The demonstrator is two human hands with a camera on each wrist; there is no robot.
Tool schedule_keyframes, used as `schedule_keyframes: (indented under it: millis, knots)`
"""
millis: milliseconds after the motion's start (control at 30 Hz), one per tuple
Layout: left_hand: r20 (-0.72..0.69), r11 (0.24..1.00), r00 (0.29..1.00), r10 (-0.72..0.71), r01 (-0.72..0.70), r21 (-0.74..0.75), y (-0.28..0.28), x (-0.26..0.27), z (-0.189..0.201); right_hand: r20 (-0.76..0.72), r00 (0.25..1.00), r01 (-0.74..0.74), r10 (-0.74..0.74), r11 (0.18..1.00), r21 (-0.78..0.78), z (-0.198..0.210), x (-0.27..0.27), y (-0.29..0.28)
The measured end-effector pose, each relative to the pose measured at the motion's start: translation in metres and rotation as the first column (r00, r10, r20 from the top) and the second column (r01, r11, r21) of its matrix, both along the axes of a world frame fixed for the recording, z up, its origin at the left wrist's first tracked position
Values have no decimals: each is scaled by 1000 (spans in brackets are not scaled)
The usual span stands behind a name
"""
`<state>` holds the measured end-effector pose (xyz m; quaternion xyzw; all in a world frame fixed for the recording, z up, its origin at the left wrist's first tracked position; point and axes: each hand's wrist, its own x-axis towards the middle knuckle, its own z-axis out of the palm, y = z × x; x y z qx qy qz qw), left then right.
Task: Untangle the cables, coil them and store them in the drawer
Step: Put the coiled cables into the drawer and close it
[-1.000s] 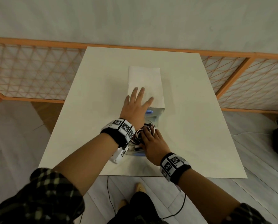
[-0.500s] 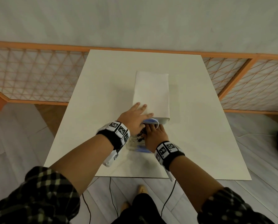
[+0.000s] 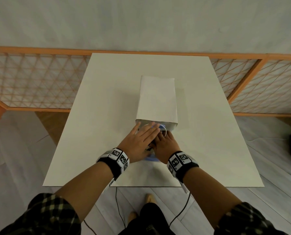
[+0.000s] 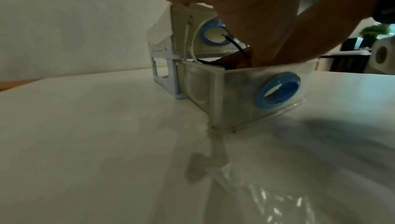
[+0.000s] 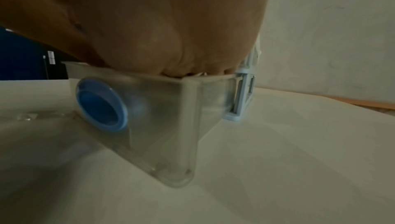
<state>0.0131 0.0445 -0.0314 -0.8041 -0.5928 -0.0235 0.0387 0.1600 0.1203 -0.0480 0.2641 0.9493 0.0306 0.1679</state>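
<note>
A small drawer unit [image 3: 156,99] with a white top stands mid-table. Its lower translucent drawer [image 4: 235,95], with a blue ring handle [image 4: 278,90], is pulled out toward me. Black cable [image 4: 235,45] and white cable [image 4: 189,41] stick up from inside it. My right hand [image 3: 164,141] reaches down into the drawer onto the cables, its fingertips hidden. My left hand [image 3: 144,133] lies above the drawer with straight fingers, its tips at the unit's front. In the right wrist view my palm covers the drawer [image 5: 162,109].
The unit's upper drawer [image 4: 205,33] is closed. The white table [image 3: 99,116] is bare around the unit. An orange lattice fence [image 3: 31,78] runs behind and beside the table. Thin black wires [image 3: 119,209] hang from my wrists to the floor.
My left hand has come off the unit's top and moved back over the open drawer. My right hand has pushed forward and deeper into the drawer, over the cables.
</note>
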Motion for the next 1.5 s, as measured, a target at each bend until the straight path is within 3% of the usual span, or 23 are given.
schedule_keyframes:
  millis: [133,267,433,567,667,800,933,1033,1167,1300,1333,1400,1500]
  knots:
    - [107,998,993,46,-49,31,8,17,13,-37,999,-13,13,1000,-4,9,4,-6]
    - [304,967,918,254,-236,-95,13,30,25,-75,996,-48,48,999,-5,9,6,-7]
    - [165,956,948,270,-285,74,15,18,13,-152,986,61,-67,997,-43,-1,4,-3]
    - [-18,979,994,106,-101,177,22,16,20,-103,993,59,-63,997,-47,-6,4,-1]
    - [-137,990,990,41,-21,140,23,20,20,-37,999,-2,1,999,-34,4,7,-6]
    - [-140,992,983,117,-108,67,30,36,29,-19,1000,-6,5,999,-42,6,7,-4]
    - [-78,975,978,195,-184,124,16,36,25,-60,997,48,-55,992,-116,2,10,-1]
    - [14,973,973,231,-231,5,-23,41,-4,-52,998,16,-22,995,-102,2,11,-2]
    - [-88,912,969,231,-247,-328,-47,49,-24,-89,996,-21,17,999,-47,13,15,-9]
    - [-148,909,976,159,-203,-364,-33,43,-26,-118,993,-11,-11,982,-188,30,41,-11]
    - [-150,910,978,146,-192,-368,-29,40,-23,-193,981,-33,-10,975,-220,34,48,-13]
    - [-182,895,975,128,-193,-403,-22,32,-19,-348,937,-77,23,987,-143,41,61,-21]
    - [-142,876,982,126,-178,-448,-15,29,-18,-309,951,-38,27,999,-27,25,63,-26]
